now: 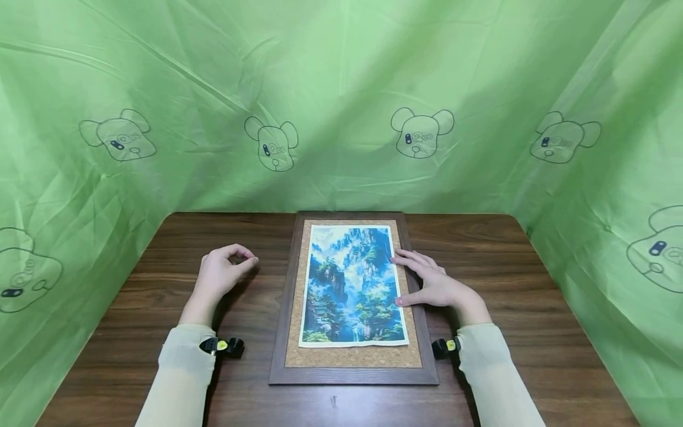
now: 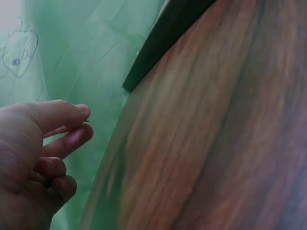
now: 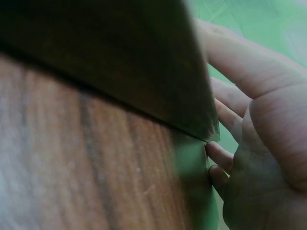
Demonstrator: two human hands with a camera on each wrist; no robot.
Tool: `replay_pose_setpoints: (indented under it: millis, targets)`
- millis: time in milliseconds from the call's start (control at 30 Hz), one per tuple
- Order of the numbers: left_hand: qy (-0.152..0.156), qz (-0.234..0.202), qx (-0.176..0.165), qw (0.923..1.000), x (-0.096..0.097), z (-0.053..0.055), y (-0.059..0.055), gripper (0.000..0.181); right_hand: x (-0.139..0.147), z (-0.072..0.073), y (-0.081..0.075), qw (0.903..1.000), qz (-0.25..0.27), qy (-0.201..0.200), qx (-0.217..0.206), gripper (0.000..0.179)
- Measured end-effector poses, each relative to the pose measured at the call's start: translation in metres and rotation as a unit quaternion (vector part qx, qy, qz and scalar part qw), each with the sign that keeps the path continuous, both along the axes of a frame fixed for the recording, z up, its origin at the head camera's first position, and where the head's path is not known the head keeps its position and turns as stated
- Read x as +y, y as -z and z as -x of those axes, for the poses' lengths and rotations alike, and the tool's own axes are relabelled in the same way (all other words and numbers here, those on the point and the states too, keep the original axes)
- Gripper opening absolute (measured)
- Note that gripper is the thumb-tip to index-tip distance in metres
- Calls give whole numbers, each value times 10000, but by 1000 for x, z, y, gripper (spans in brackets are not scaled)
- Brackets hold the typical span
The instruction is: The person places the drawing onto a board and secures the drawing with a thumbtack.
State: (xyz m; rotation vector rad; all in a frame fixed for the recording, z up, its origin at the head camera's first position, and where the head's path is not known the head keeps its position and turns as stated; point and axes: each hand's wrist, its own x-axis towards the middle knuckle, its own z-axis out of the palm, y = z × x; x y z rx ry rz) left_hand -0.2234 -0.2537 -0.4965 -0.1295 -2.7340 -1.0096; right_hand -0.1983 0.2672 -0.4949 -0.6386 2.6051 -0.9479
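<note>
A framed cork board [image 1: 368,357] lies on the table with a blue-green landscape print [image 1: 349,284] flat on its cork. My right hand [image 1: 434,284] rests over the board's right side, thumb and fingers spread, their tips at the print's right edge. In the right wrist view, the fingers [image 3: 240,72] reach past the side of the dark frame [image 3: 120,62]. To the left of the board, my left hand [image 1: 224,273] is held above the table. Its thumb and forefinger pinch a small pin [image 2: 87,121], of which only a thin dark tip shows; the other fingers are curled.
The brown wooden table [image 1: 533,332] runs back to a green curtain [image 1: 341,107] printed with bear heads, which also hangs at both sides. Black wrist cameras [image 1: 230,347] sit at both light sleeves. The board's far edge lies near the table's back edge.
</note>
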Motion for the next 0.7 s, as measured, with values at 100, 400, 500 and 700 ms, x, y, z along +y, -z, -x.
replay_pose_setpoints:
  millis: [100,400,500,700]
  targets:
    - [113,84,-54,9999,6,2,-1,9,-1,0,0,10000,48,-18,12,101]
    - [686,141,253,9972,42,27,-20,5,-2,0,-2,10000,10,5,-41,102]
    - [876,82,456,9951,63,38,-27,4,-2,1,-1,10000,6,-12,-20,101]
    - [1279,-87,1062,9860,107,53,-35,3,-1,-1,0,10000,42,5,9,101]
